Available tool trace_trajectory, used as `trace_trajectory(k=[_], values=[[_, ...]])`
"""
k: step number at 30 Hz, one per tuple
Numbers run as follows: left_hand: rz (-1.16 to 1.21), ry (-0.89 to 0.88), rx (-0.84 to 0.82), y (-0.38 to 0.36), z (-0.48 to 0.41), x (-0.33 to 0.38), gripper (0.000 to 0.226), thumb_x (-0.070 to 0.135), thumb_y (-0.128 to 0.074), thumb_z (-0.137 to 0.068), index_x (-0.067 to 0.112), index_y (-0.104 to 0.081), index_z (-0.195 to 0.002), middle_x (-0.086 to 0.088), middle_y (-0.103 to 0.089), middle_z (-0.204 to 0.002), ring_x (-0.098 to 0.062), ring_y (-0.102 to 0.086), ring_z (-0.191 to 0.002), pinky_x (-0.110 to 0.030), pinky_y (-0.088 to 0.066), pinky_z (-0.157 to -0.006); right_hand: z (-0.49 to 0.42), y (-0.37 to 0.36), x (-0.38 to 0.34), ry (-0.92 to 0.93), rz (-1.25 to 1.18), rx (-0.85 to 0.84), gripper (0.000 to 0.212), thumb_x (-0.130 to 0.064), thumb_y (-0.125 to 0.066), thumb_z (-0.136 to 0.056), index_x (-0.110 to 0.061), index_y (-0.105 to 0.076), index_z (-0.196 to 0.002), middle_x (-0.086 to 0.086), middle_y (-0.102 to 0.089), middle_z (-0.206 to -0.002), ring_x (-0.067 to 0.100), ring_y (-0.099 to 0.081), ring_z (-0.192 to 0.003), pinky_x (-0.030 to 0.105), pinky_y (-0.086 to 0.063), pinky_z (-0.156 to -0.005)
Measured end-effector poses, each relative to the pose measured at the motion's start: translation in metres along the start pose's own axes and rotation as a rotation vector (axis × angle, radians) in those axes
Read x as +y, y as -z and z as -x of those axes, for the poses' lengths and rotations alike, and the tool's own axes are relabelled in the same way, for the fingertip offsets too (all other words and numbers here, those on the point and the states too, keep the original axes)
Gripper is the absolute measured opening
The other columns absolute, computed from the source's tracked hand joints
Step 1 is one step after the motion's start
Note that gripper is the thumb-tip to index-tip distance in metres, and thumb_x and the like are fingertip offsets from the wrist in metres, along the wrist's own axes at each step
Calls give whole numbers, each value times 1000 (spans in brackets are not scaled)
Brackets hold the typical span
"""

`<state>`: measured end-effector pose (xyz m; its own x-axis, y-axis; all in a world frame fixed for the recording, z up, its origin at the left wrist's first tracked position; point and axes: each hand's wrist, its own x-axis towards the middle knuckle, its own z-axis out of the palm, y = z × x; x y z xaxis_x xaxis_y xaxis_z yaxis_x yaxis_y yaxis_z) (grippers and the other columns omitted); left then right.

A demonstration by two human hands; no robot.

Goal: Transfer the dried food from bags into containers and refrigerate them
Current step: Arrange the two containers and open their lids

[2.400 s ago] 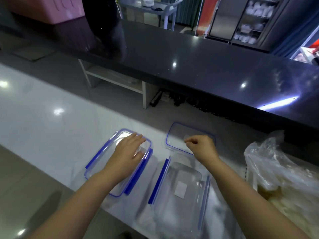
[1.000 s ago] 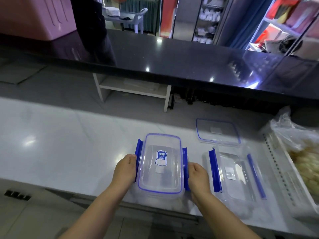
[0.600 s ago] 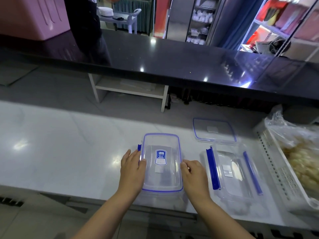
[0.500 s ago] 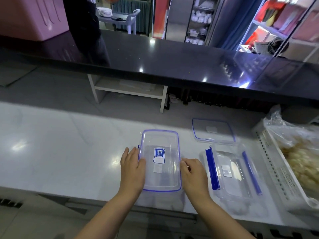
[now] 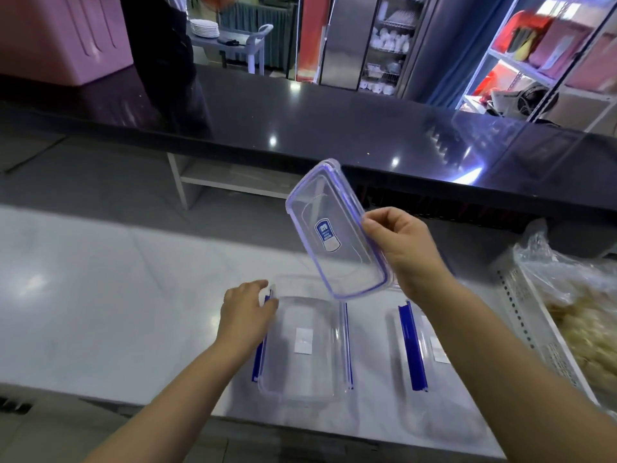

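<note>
Fingers (image 5: 374, 225) of right hand (image 5: 405, 250) pinch long edge of clear rectangular plastic lid w/ blue-purple rim & blue label (image 5: 335, 230), held tilted in the air above the desk. Left hand (image 5: 245, 312) rests w/ curled fingers against the left blue clip of the open clear plastic container (image 5: 302, 349), touching its side, not closed around it. Container sits on white glossy desk (image 5: 100, 295), near front edge. 2nd open clear container w/ blue clips (image 5: 420, 352) just beside it to the right, partly hidden by right forearm. Clear plastic bag of pale dried food (image 5: 587, 302) lies in white perforated tray (image 5: 521, 312) at far right.
</note>
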<state>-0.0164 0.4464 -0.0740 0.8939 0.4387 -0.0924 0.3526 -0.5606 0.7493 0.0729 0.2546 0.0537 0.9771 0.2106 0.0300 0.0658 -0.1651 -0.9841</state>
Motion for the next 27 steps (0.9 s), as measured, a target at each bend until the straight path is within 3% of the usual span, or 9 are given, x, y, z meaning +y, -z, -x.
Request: trace_trajectory(k=[2,5,9,14,18,23,27], values=[[0,-2,-14,-4,-1,-4,36,18,-54,-90,16,-58,-126,-4,-59,-128,-26,-40,-125,-32,-33,-98,-14,-6,8,87,220,-30,17,-4,-65,-83,-19,-65,-75,-2,-65,-73,7,-58,-66,18,-50,-63],[26,-27,5,-6,0,-6,29,16,-53,-88,17,-63,-115,0,-64,-113,-24,-45,-116,-27,-35,-87,-31,-23,33,154,530,-119,14,-5,-68,-81,-17,-66,-75,0,-61,-81,13,-58,-74,26,-52,-72],[63,-7,-22,-7,-1,-4,31,18,-53,-89,21,-61,-119,5,-61,-114,-18,-44,-115,-24,-34,-88,-49,-42,75,108,752,-229,5,-8,-69,-80,-13,-70,-77,-1,-58,-83,18,-58,-80,36,-52,-79],[96,10,-49,-7,-4,-6,34,20,-56,-88,22,-60,-122,5,-63,-113,-15,-46,-116,-22,-35,-86,-58,-52,100,14,764,-294,8,-7,-68,-80,-13,-72,-77,-3,-57,-85,20,-60,-84,32,-51,-81],[93,19,-51,-7,-4,-3,36,19,-55,-89,19,-57,-126,3,-62,-117,-15,-47,-118,-21,-36,-89,-60,-49,106,-37,758,-302,15,-8,-60,-88,-11,-73,-93,-5,-57,-93,13,-56,-87,23,-44,-78],[76,-15,-3,-1,-5,12,37,15,-52,-89,16,-55,-127,2,-56,-127,-16,-40,-124,-21,-32,-94,-47,-31,87,-18,613,-171,20,-7,-59,-88,-16,-70,-101,-7,-62,-94,11,-59,-86,21,-47,-80],[105,-147,-46,1,-10,52,34,17,-51,-90,21,-56,-123,10,-55,-121,-8,-40,-121,-19,-31,-89,-21,9,66,25,530,-45,20,-6,-64,-83,-26,-62,-86,-6,-64,-82,12,-60,-78,23,-52,-72]])
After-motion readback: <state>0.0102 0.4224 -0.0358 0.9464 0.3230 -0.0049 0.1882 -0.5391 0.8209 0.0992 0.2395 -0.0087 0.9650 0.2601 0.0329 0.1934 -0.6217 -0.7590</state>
